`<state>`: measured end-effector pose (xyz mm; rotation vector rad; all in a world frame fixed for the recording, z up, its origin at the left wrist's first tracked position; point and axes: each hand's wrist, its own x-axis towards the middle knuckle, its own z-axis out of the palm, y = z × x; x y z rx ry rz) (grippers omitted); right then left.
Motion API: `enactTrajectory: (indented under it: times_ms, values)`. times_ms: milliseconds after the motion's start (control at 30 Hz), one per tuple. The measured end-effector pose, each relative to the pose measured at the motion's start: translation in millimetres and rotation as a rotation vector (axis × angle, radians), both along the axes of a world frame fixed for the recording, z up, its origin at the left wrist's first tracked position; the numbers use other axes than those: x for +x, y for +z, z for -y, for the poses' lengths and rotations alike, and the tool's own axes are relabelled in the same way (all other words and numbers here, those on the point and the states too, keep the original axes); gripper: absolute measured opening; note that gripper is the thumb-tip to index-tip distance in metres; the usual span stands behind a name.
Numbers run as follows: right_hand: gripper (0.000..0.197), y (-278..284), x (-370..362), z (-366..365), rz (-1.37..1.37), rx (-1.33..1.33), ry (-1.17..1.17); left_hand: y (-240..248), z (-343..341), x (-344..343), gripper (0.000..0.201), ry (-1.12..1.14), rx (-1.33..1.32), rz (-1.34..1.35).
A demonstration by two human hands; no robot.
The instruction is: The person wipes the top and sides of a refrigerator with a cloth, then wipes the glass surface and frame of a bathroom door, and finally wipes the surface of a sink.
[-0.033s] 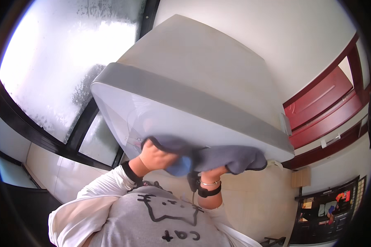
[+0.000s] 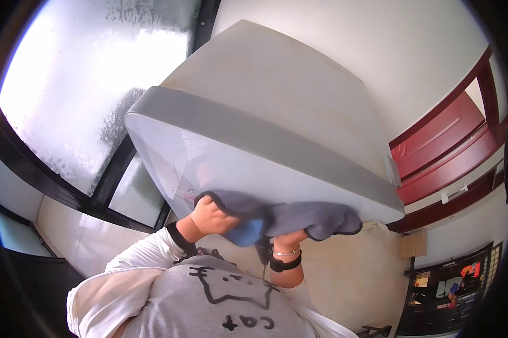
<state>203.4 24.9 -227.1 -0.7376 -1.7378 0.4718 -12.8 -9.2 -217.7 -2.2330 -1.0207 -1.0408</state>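
Observation:
A grey cloth (image 2: 316, 218) with a blue part (image 2: 247, 232) is stretched sideways between my two hands, by the glossy pale front of a tall refrigerator (image 2: 248, 172). My left hand (image 2: 213, 218) has its fingers curled round the cloth's left part. At the cloth's lower edge, further right, is my right hand (image 2: 289, 241); the cloth covers most of its fingers, and it holds the fabric from below. Whether the cloth presses on the door or hangs just in front of it, I cannot tell.
Frosted glass panels (image 2: 96, 73) in black frames stand to the left. A red door (image 2: 440, 141) is at the right, with a small wooden box (image 2: 413, 245) nearer. Pale floor (image 2: 344, 270) spreads below, and a dark shelf unit (image 2: 448, 293) stands at lower right.
My left hand has shifted slightly toward me with its part of the cloth. The cloth's right end has drawn in a little; the refrigerator stays put.

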Motion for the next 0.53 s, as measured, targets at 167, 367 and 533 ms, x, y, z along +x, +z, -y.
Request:
enactTrajectory:
  times_ms: [167,367,533]
  values:
    - [0.036,0,-5,5,0.190,0.069,-0.053,42,-6,-17,0.016,0.025,0.168,-0.031]
    - [0.041,19,-20,-15,0.235,0.185,-0.074,104,-14,22,0.019,0.100,0.203,0.127]
    - [0.051,23,-38,-4,0.268,0.072,-0.026,79,-11,27,0.034,0.048,0.032,0.074]
